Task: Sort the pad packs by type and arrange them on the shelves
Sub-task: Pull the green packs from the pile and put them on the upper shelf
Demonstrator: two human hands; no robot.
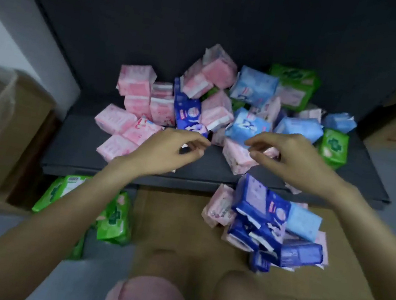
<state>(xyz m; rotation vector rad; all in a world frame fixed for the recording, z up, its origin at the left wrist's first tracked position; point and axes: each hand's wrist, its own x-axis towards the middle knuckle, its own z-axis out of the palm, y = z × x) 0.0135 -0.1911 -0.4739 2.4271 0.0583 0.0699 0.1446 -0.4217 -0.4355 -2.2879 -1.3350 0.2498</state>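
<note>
The pad packs lay heaped on the dark shelf ahead of me. Pink packs sat bunched at ten o'clock, a navy pack stood among them at twelve, light blue packs piled at one o'clock, and green packs lay beyond those and at two o'clock by the shelf's edge. My left hand hovered over the shelf front, fingers loosely curled, holding nothing that I could make out. My right hand hung just above a pink pack at one o'clock, fingers bent and apart; whether they touched it I could not tell. On the cardboard floor more navy packs were stacked at three o'clock, and green ones lay at eight o'clock. A carton stood at nine o'clock.
</note>
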